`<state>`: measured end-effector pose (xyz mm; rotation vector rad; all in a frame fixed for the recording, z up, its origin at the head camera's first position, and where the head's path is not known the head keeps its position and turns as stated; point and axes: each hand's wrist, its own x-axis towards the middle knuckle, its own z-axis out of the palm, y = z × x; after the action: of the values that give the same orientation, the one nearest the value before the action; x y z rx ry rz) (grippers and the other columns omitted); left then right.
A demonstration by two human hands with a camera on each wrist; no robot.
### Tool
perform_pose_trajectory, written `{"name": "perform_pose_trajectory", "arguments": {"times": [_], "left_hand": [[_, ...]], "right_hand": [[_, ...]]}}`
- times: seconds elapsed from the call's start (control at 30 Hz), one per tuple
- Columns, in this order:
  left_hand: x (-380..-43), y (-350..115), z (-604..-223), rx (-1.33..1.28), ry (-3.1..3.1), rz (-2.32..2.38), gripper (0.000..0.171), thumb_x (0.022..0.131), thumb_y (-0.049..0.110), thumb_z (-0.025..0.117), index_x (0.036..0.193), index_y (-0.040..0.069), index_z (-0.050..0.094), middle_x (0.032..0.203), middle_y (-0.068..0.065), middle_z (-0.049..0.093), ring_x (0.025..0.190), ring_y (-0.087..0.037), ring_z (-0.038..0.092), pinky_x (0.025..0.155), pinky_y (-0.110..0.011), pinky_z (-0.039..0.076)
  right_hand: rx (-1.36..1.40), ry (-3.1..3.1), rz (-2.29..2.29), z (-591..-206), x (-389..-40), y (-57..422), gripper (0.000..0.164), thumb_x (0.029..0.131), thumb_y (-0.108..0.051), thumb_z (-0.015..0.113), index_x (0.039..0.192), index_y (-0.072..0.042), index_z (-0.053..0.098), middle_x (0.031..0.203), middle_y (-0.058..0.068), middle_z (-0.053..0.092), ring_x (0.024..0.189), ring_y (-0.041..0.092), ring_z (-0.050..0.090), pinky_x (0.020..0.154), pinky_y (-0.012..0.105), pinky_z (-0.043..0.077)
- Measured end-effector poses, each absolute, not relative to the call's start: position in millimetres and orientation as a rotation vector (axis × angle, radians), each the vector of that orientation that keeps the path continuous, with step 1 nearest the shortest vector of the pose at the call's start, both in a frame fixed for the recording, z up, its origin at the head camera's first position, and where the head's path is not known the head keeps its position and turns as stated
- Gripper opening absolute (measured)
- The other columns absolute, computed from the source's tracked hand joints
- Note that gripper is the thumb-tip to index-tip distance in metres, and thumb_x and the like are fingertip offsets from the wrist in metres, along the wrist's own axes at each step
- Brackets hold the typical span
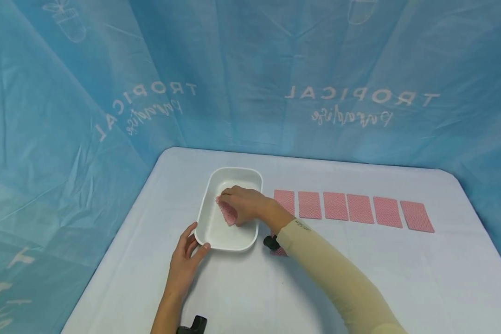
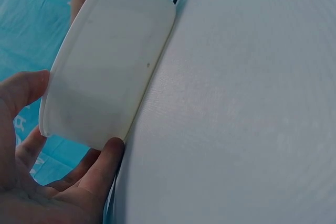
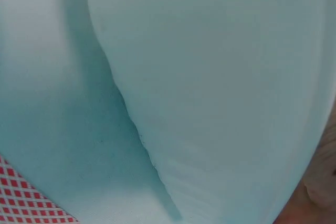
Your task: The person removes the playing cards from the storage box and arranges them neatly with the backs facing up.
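One white table (image 1: 129, 278) here, and on it we've got one white tub (image 1: 218, 235), long axis running away from us, our left hand (image 1: 185, 260) gripping its near-left corner. Our right hand (image 1: 247, 204) pinches one red card (image 1: 228, 212) inside, long axis slanting far-left to near-right. Six row cards (image 1: 310, 205) sit rightward; another card (image 1: 281, 252) is half-hidden.

Tray (image 1: 229, 239) left, cards (image 1: 336, 206) right (both on table (image 1: 426, 278))

Head view bright, even; soft shadow (image 1: 306, 287) on tabletop (image 1: 426, 278) toward five o'clock. Wrist views dimmer, bluish; right one soft.
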<state>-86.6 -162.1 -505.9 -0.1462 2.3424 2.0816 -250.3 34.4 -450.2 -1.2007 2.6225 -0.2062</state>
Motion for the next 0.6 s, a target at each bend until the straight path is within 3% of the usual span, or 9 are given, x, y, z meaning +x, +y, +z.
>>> {"name": "perform_pose_trajectory", "arguments": {"times": [0.17, 0.6], "left_hand": [[-85, -162, -505, -0.134, 2.363, 2.067, 0.064, 0.09, 0.03, 0.07, 0.144, 0.034, 0.037, 0.14, -0.005, 0.045, 0.129, -0.021, 0.045, 0.09, -0.02, 0.045], [-86, -162, -507, -0.161, 2.388, 2.052, 0.064, 0.089, 0.03, 0.071, 0.144, 0.033, 0.038, 0.139, -0.005, 0.047, 0.128, -0.021, 0.046, 0.089, -0.02, 0.046]], "right_hand": [[-1.117, 2.592, -0.225, -450, -253, 33, 0.085, 0.072, -0.03, 0.085, 0.146, -0.024, 0.042, 0.141, -0.008, 0.044, 0.126, 0.01, 0.041, 0.096, 0.029, 0.041], [-1.115, 2.565, -0.194, -453, -262, 30, 0.086, 0.068, -0.031, 0.088, 0.142, -0.023, 0.045, 0.135, -0.008, 0.046, 0.12, 0.011, 0.042, 0.096, 0.028, 0.041]]}}
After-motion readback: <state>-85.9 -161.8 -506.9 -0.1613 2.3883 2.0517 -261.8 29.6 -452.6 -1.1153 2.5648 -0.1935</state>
